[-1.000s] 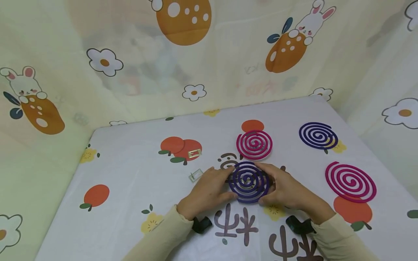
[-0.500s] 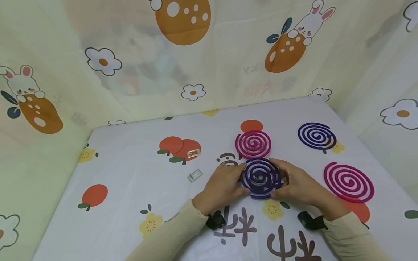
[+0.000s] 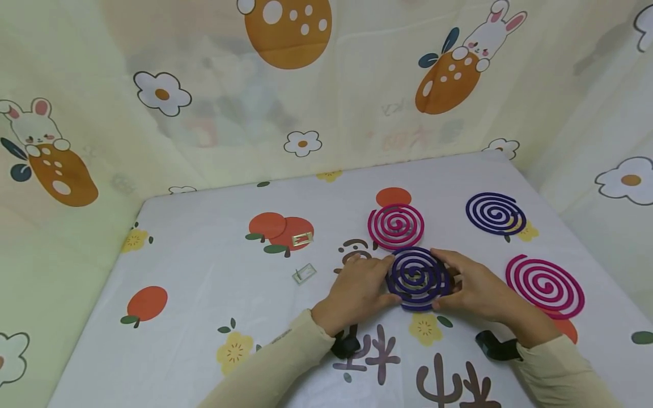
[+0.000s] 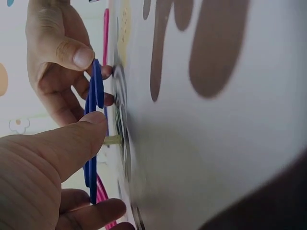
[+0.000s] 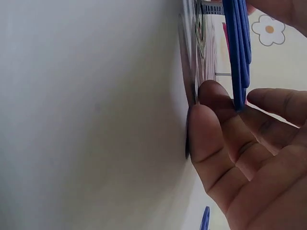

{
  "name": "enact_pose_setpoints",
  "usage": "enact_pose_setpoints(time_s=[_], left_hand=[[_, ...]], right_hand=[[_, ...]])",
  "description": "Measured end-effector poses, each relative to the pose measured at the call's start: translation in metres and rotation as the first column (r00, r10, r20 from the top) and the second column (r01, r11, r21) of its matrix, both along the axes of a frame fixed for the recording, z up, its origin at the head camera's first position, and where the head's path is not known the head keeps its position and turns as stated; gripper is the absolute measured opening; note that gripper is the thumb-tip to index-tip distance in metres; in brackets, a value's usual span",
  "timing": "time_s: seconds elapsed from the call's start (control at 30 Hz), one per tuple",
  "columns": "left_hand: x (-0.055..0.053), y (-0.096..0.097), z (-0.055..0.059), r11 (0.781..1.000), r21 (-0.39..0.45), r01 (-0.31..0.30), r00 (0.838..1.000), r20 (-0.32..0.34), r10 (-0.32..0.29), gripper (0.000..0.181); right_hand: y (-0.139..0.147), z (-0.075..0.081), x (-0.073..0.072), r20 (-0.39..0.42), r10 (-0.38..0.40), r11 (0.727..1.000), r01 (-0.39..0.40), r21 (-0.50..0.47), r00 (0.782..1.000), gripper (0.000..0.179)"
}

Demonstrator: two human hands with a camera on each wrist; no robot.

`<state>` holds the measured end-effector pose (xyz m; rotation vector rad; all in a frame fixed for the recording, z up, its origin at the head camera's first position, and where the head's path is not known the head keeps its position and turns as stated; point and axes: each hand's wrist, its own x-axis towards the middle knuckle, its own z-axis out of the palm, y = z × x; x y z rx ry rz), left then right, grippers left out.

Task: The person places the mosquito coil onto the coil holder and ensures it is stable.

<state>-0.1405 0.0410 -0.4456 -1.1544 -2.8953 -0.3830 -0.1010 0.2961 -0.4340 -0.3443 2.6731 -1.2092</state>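
Note:
A dark blue mosquito coil lies level between my two hands at the middle of the table. My left hand grips its left rim, thumb at the near side. On the opposite rim, my right hand holds the coil with thumb and curled fingers. Seen edge-on in the left wrist view, the blue coil is slightly above the tabletop. A small yellowish metal piece stands up between coil and table; its contact with the coil cannot be made out. The right wrist view shows bent fingers at the coil's edge.
Just behind is a pink coil. To the right lie another blue coil and another pink coil. Two small metal coil stands, one gold and one paler, lie left. A patterned curtain borders the table's back.
Both hands have carried the blue coil to the right and slightly away, with the larger shift in the first half second. The other coils and the small stands have stayed in place.

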Motion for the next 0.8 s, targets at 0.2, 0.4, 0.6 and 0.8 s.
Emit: enact_pose_setpoints(time_s=[0.2, 0.4, 0.6, 0.8], left_hand=[[0.0015, 0.0038, 0.0018, 1.0, -0.013, 0.006, 1.0, 0.012, -0.006, 0.076], [0.0019, 0.0028, 0.0017, 1.0, -0.002, -0.003, 1.0, 0.027, 0.004, 0.076], [0.0011, 0.0019, 0.0016, 1.0, 0.011, 0.006, 1.0, 0.018, -0.006, 0.075], [-0.0001, 0.0022, 0.0017, 1.0, 0.016, 0.017, 1.0, 0.013, -0.017, 0.075]], right_hand=[[0.003, 0.0005, 0.0005, -0.02, 0.002, 1.0, -0.002, 0.012, 1.0, 0.101], [0.0014, 0.0025, 0.0008, -0.034, 0.013, 1.0, -0.012, 0.027, 0.999, 0.1], [-0.0003, 0.0039, 0.0011, -0.035, 0.011, 0.999, -0.01, 0.033, 0.999, 0.098], [-0.0007, 0.0048, 0.0021, -0.038, -0.002, 0.998, 0.004, 0.059, 0.999, 0.097]])
